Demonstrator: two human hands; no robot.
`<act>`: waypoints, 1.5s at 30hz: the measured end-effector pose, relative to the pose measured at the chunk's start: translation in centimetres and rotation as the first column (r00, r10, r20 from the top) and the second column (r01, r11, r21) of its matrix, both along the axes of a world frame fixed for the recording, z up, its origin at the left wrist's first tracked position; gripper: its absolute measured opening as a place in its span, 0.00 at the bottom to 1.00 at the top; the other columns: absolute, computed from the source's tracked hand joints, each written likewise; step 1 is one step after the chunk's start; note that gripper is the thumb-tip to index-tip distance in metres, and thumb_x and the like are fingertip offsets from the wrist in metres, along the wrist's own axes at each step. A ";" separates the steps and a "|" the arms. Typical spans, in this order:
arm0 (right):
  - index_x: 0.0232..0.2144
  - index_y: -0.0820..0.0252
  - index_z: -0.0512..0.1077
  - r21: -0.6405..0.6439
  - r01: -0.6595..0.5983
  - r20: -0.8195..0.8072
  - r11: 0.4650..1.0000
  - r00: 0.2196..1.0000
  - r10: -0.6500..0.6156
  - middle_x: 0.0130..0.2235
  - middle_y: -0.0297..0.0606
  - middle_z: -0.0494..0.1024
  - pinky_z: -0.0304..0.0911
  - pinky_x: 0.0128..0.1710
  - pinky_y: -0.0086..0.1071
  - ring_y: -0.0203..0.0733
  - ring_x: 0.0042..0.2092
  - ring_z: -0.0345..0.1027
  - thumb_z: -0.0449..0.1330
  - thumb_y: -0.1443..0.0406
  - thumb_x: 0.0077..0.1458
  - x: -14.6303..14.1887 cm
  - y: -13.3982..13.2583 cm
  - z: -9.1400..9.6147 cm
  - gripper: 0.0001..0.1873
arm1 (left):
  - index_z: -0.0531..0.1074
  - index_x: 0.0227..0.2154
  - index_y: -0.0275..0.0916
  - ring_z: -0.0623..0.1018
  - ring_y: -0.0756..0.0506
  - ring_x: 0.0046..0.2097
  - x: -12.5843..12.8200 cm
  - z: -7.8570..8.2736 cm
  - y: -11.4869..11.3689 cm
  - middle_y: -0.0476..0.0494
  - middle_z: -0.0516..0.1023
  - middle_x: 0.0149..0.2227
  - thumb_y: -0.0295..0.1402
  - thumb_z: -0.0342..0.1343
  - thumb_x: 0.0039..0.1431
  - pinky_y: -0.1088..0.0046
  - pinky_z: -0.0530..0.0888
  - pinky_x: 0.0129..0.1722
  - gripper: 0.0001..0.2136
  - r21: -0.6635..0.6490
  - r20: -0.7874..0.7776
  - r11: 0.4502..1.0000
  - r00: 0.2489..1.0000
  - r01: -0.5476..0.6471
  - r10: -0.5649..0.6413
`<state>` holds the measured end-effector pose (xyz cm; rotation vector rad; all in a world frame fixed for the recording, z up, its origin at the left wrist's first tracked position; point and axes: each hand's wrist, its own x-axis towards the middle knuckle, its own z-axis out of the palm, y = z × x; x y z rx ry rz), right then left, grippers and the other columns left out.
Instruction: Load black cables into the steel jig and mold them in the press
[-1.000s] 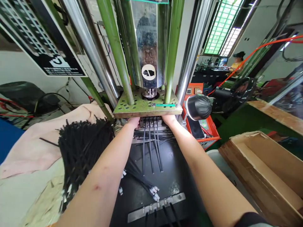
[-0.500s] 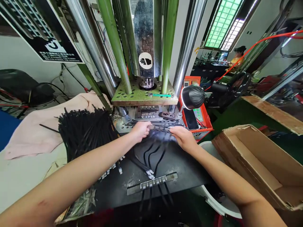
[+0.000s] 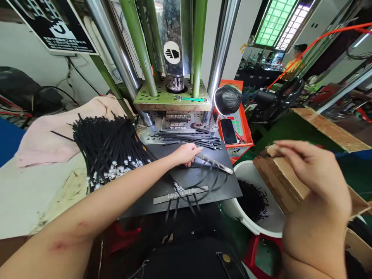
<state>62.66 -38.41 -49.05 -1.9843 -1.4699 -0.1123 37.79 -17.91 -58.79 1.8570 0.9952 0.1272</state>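
My left hand point(image 3: 186, 154) is closed around one end of a slotted metal strip point(image 3: 222, 166), which slants down to the right above the dark worktop. Thin black cables hang in loops beneath that strip. Out to the right, my right hand point(image 3: 314, 174) is raised over the cardboard box and white bin, its fingers pinched; a dark blur shows at the fingertips, too smeared to name. A second slotted metal strip point(image 3: 158, 200) lies near the worktop's front edge, with several black cables held in it. White connectors point(image 3: 178, 186) rest just behind it.
A press with a green plate point(image 3: 171, 101) stands ahead; loose black cables point(image 3: 188, 137) lie before it. Left is a heap of black cables point(image 3: 107, 143) with white ends. Right are a lamp point(image 3: 228, 100), a phone point(image 3: 228, 131), a white bin point(image 3: 247, 224) holding black scraps, and a cardboard box point(image 3: 296, 182).
My right hand has left the metal strip and swung far right, over the bin and box. My left hand still grips the strip, now shifted right and tilted. The camera view has shifted too.
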 end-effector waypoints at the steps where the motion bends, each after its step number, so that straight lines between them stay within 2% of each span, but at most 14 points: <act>1: 0.43 0.46 0.76 -0.178 -0.020 0.045 0.984 0.999 0.029 0.42 0.39 0.80 0.67 0.49 0.57 0.62 0.46 0.73 0.62 0.62 0.55 0.9 -0.5 -0.8 0.12 | 0.62 0.24 0.40 0.69 0.48 0.16 -0.3 -0.2 -0.2 0.50 0.70 0.16 0.38 0.46 0.65 0.74 0.60 0.20 0.13 -0.050 -0.060 0.999 0.998 -0.004 0.001; 5: 0.63 0.59 0.60 -0.358 -0.348 -0.014 0.866 0.930 0.368 0.62 0.49 0.65 0.60 0.60 0.55 0.61 0.61 0.61 0.66 0.66 0.51 -1.4 2.9 -6.8 0.38 | 0.64 0.28 0.40 0.69 0.48 0.17 -0.1 0.5 -0.8 0.49 0.74 0.18 0.33 0.48 0.64 0.73 0.62 0.22 0.08 -0.026 -0.101 1.000 0.995 -0.007 0.005; 8: 0.60 0.60 0.65 -0.281 -0.530 -0.088 0.800 0.844 0.529 0.61 0.47 0.67 0.58 0.62 0.47 0.49 0.62 0.61 0.54 0.74 0.55 -5.2 7.6 -9.7 0.29 | 0.67 0.30 0.39 0.73 0.47 0.26 -0.3 2.5 -1.6 0.47 0.77 0.23 0.40 0.46 0.66 0.74 0.64 0.28 0.13 0.043 -0.036 0.999 0.999 0.027 -0.026; 12: 0.56 0.59 0.69 -0.260 -0.582 -0.168 0.771 0.813 0.557 0.53 0.43 0.76 0.65 0.55 0.40 0.46 0.52 0.71 0.49 0.80 0.48 -7.0 9.8 -9.8 0.33 | 0.73 0.29 0.38 0.72 0.47 0.29 -2.2 5.2 -3.3 0.49 0.75 0.25 0.50 0.55 0.57 0.73 0.63 0.27 0.18 0.012 0.025 0.964 0.964 0.266 -0.266; 16: 0.49 0.60 0.72 -0.300 -0.685 -0.218 0.663 0.726 0.652 0.47 0.42 0.79 0.66 0.49 0.37 0.45 0.47 0.72 0.50 0.77 0.50 -8.4 10.6 -9.3 0.25 | 0.72 0.34 0.37 0.67 0.49 0.26 -3.5 5.9 -4.2 0.53 0.69 0.25 0.31 0.62 0.48 0.74 0.60 0.25 0.09 0.164 -0.053 0.943 0.957 0.291 -0.286; 22: 0.37 0.60 0.71 -0.077 -0.419 -0.312 0.905 0.872 0.378 0.33 0.39 0.77 0.65 0.42 0.34 0.43 0.37 0.72 0.49 0.77 0.50 -8.1 15.5 -7.3 0.15 | 0.65 0.52 0.37 0.74 0.46 0.35 -4.2 7.3 0.5 0.49 0.75 0.33 0.26 0.55 0.54 0.71 0.68 0.38 0.21 0.556 -0.008 0.823 0.991 0.116 -0.134; 25: 0.32 0.59 0.69 -0.093 -0.583 -0.639 0.807 0.657 0.401 0.30 0.38 0.76 0.67 0.40 0.35 0.42 0.33 0.71 0.54 0.65 0.57 -7.7 16.6 -7.0 0.05 | 0.69 0.49 0.35 0.76 0.44 0.43 -5.2 7.2 3.5 0.43 0.77 0.41 0.28 0.57 0.56 0.69 0.69 0.46 0.17 0.683 -0.039 0.725 0.995 0.090 -0.087; 27: 0.34 0.60 0.70 -0.064 -0.749 -0.833 0.660 0.404 0.378 0.24 0.33 0.72 0.68 0.37 0.36 0.39 0.28 0.67 0.59 0.55 0.56 -8.0 16.5 -7.0 0.13 | 0.72 0.46 0.34 0.76 0.43 0.46 -5.9 6.6 4.8 0.41 0.78 0.45 0.30 0.54 0.60 0.69 0.69 0.49 0.13 0.698 -0.045 0.708 0.993 0.109 -0.108; 29: 0.36 0.61 0.70 0.009 -0.761 -0.884 0.648 0.296 0.361 0.19 0.26 0.64 0.67 0.32 0.35 0.36 0.23 0.61 0.61 0.50 0.54 -8.2 16.5 -7.0 0.20 | 0.74 0.46 0.35 0.76 0.43 0.47 -6.3 5.8 5.7 0.41 0.78 0.45 0.31 0.50 0.64 0.69 0.69 0.50 0.12 0.727 -0.052 0.675 0.991 0.123 -0.125; 31: 0.35 0.62 0.71 0.043 -0.666 -0.818 0.745 0.405 0.409 0.18 0.24 0.60 0.65 0.28 0.33 0.35 0.21 0.58 0.60 0.50 0.55 -8.1 17.4 -6.8 0.20 | 0.74 0.50 0.35 0.75 0.43 0.48 -6.4 5.1 6.4 0.40 0.78 0.46 0.31 0.47 0.66 0.68 0.68 0.51 0.15 0.761 -0.089 0.635 0.991 0.131 -0.097; 35: 0.38 0.65 0.73 -0.133 -0.477 -0.396 0.869 0.829 0.395 0.29 0.37 0.74 0.67 0.41 0.39 0.44 0.34 0.70 0.65 0.65 0.51 -7.1 19.6 -6.8 0.12 | 0.61 0.63 0.37 0.68 0.37 0.59 -7.0 4.6 6.5 0.34 0.67 0.60 0.34 0.55 0.61 0.60 0.62 0.59 0.27 0.781 -0.303 0.587 0.951 0.210 0.062; 38: 0.45 0.68 0.72 -0.199 -0.475 -0.136 0.858 0.880 0.455 0.46 0.51 0.75 0.62 0.56 0.47 0.54 0.51 0.68 0.68 0.70 0.47 -6.9 17.0 -8.1 0.21 | 0.70 0.53 0.36 0.72 0.37 0.53 -9.5 4.8 3.7 0.36 0.71 0.54 0.37 0.60 0.58 0.63 0.67 0.53 0.20 0.633 -0.495 0.684 0.869 0.362 -0.002; 41: 0.51 0.60 0.70 -0.252 -0.723 -0.124 0.643 0.683 0.719 0.60 0.51 0.66 0.57 0.61 0.52 0.55 0.62 0.58 0.67 0.64 0.53 -8.2 10.2 -10.3 0.23 | 0.75 0.40 0.41 0.76 0.43 0.41 -12.9 4.3 -1.8 0.45 0.76 0.41 0.43 0.64 0.53 0.71 0.71 0.38 0.15 0.319 -0.541 0.784 0.781 0.533 -0.311; 45: 0.47 0.60 0.71 -0.323 -0.760 0.002 0.563 0.595 0.804 0.61 0.49 0.66 0.44 0.63 0.68 0.61 0.67 0.48 0.59 0.72 0.58 -10.7 2.7 -12.2 0.14 | 0.73 0.37 0.39 0.77 0.43 0.39 -15.8 2.8 -8.0 0.45 0.76 0.38 0.37 0.58 0.60 0.69 0.71 0.40 0.07 0.317 -0.569 0.712 0.726 0.627 -0.386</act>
